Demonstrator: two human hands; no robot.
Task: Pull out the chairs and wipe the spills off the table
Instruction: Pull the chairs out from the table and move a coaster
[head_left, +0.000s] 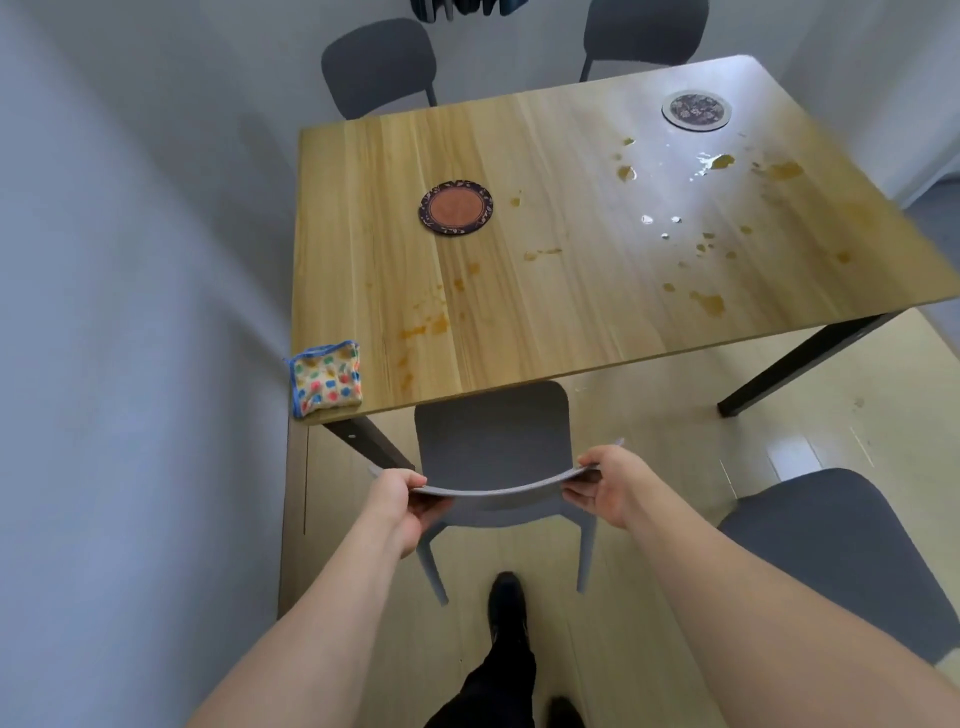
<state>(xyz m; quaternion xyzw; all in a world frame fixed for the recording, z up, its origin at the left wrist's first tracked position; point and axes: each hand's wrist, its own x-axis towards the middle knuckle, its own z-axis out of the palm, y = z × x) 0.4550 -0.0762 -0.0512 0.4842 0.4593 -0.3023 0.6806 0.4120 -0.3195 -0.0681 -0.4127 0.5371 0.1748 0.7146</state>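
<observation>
Notably, the left hand (402, 499) and right hand (605, 486) each held a narrow grip on the ends of the chair (493, 447) backrest, its seat lying straight ahead, partly under the counter (519, 312) edge, so the pull ran squarely toward the person.

The near chair (493, 447) is sitting partly under the tabletop (571, 291), its backrest blocking the near edge. A second chair (852, 551) is crowding the right; bare floor (670, 431) is lying open between them.
</observation>
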